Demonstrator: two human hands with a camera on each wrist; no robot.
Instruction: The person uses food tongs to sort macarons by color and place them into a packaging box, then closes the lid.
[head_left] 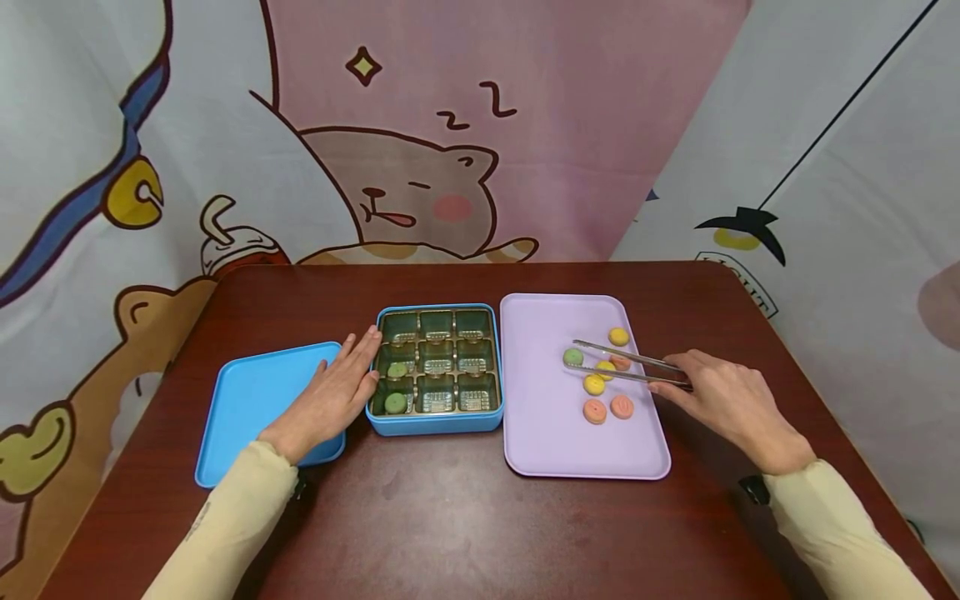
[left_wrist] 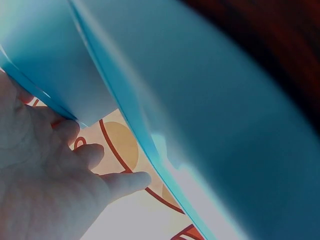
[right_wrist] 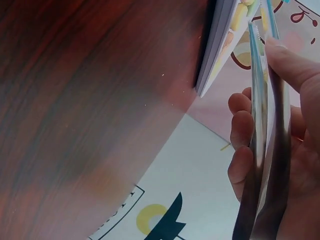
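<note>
My left hand (head_left: 330, 396) lies with its fingers straight along the left side of a blue box (head_left: 438, 427). Inside is a gold divided insert (head_left: 437, 358), where two green round pieces sit in the left column, one (head_left: 396, 403) in the front compartment and one (head_left: 397, 370) in the middle one. My right hand (head_left: 731, 404) grips metal tongs (head_left: 630, 357) over a lilac tray (head_left: 540, 442). The tong tips stand on either side of a green round piece (head_left: 573, 357) there. In the right wrist view, thumb and fingers press the tong arms (right_wrist: 272, 160) from both sides.
Several yellow (head_left: 618, 337) and pink (head_left: 595, 412) round pieces lie on the tray, some under the tongs. A blue lid (head_left: 255, 400) lies left of the box, partly under my left forearm. Behind the brown table (head_left: 450, 525) hangs a cartoon-printed cloth (head_left: 570, 125).
</note>
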